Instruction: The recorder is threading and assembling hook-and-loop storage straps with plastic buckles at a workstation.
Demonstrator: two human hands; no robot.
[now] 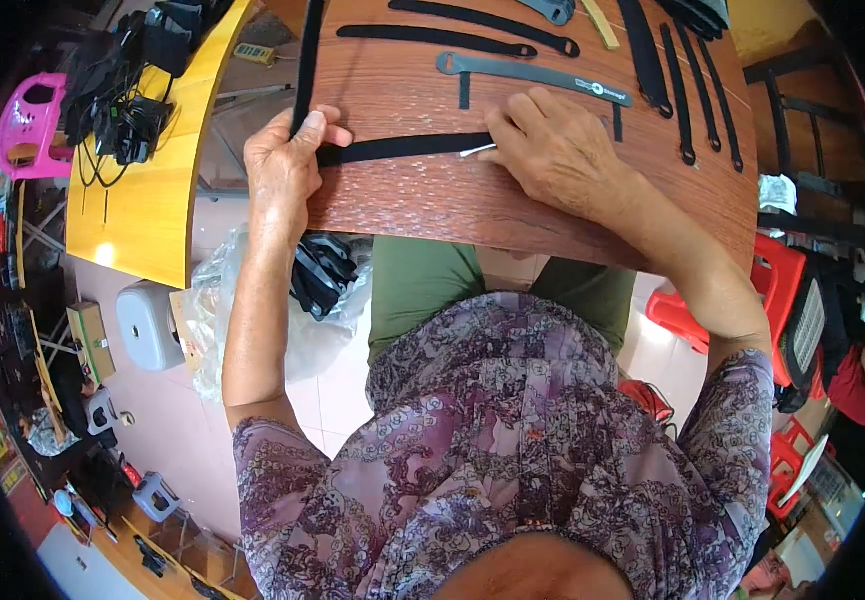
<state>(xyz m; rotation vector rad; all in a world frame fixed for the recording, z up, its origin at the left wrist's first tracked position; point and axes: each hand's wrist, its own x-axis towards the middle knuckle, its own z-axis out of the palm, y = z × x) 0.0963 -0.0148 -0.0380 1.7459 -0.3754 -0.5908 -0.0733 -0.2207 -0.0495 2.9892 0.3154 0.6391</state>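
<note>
A black strap (pixel 403 146) lies across the brown table between my two hands. My left hand (pixel 286 165) is at the table's left edge, its fingers closed on the strap's left end. My right hand (pixel 558 145) is curled over the other end, fingertips pressed down on it. A thin white piece (pixel 478 152) sticks out under those fingertips; its kind is hidden. Beyond the hands lies a grey strap (pixel 528 76) with a round holed end and short black strips beside it. A black band (pixel 308 65) runs up from my left hand along the table's edge.
Several black straps (pixel 438 40) with holed ends lie at the table's far side, more (pixel 685 95) at the right. At left, a yellow table (pixel 143 215) bears tangled black cables (pixel 118 110). Plastic bags (pixel 238 330) and a grey stool (pixel 150 325) stand below. Red chairs (pixel 778 285) are at right.
</note>
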